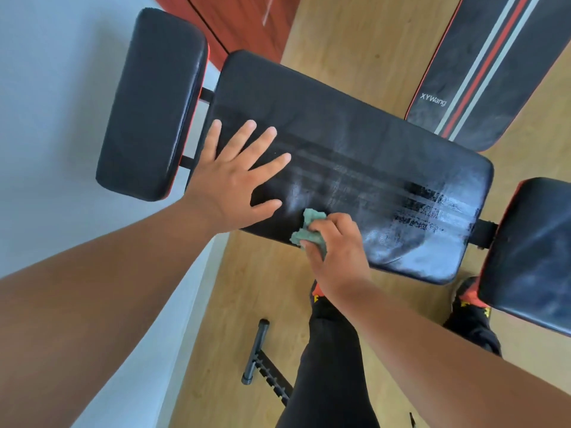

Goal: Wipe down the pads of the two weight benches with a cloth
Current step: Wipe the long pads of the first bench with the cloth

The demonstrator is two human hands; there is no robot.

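A long black bench pad (355,143) runs across the middle, dusty with dark wiped streaks toward its right end. My left hand (238,177) lies flat on the pad's left part, fingers spread. My right hand (333,242) grips a crumpled green cloth (309,231) against the pad's near edge. A smaller black pad (151,103) of the same bench sits to the left, and another black pad (531,254) to the right. A second bench pad (482,66) with red and white stripes lies at the upper right.
The floor is light wood (349,35). A white wall (61,118) runs along the left. A black metal bench foot (256,350) lies on the floor near my legs. My shoes (472,307) stand under the pad's near edge. A red-brown panel (244,23) sits at the top.
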